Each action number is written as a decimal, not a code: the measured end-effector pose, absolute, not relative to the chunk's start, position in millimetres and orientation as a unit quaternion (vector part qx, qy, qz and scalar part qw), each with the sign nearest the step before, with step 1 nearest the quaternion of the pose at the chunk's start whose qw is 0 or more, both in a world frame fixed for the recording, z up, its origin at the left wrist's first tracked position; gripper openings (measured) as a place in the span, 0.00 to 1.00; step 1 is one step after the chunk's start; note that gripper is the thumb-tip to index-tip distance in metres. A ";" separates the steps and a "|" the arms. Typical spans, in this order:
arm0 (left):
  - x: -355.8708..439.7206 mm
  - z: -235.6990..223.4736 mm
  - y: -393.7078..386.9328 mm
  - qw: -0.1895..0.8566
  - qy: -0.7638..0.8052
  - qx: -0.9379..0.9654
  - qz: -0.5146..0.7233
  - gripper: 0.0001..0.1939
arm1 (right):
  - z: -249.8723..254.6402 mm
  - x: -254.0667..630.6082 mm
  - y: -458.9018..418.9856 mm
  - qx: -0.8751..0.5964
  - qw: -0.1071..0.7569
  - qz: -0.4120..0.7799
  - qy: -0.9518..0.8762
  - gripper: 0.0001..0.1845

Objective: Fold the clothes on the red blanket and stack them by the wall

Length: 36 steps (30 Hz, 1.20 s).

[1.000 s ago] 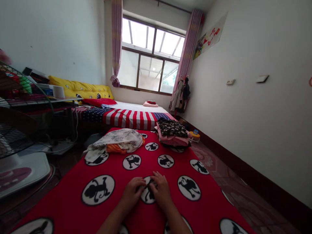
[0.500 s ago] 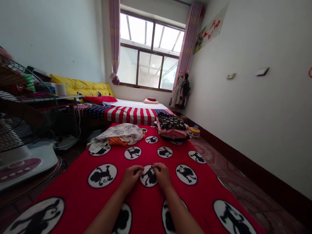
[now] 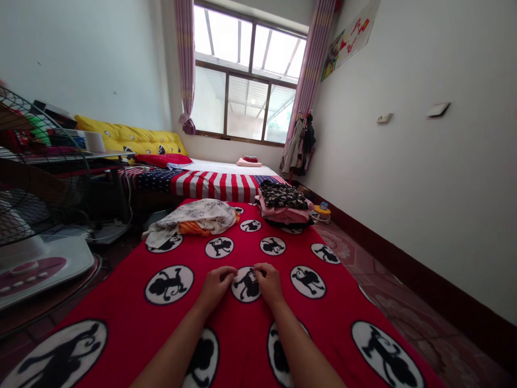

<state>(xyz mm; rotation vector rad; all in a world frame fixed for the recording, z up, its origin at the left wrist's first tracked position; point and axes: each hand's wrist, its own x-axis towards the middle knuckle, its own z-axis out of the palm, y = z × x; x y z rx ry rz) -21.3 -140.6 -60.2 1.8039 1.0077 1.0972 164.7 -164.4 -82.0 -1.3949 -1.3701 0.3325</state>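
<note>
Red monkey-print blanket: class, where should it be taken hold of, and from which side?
Pinch the near part of the red monkey-print blanket from above, where the left hand and right hand rest: it lies flat and soft there, while the far end lies under the folded clothes.

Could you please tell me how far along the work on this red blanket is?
Done: the stack of folded clothes sits at the far end. In hand: the left hand and right hand rest on the red monkey-print blanket, both touching one printed circle. Remaining: the crumpled pale cloth lies unfolded.
</note>
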 end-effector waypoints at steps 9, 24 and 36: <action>-23.7 -69.7 -124.4 0.429 0.364 0.700 0.440 0.13 | -84.2 165.2 -163.7 -0.601 0.540 0.133 -0.574 0.12; -149.6 -37.0 -8.3 0.065 0.601 0.677 0.420 0.21 | -85.1 166.5 -162.9 -0.590 0.522 0.141 -0.599 0.10; -78.8 -9.8 47.1 0.023 0.558 0.767 0.316 0.12 | -78.8 162.1 -168.0 -0.593 0.520 0.139 -0.598 0.09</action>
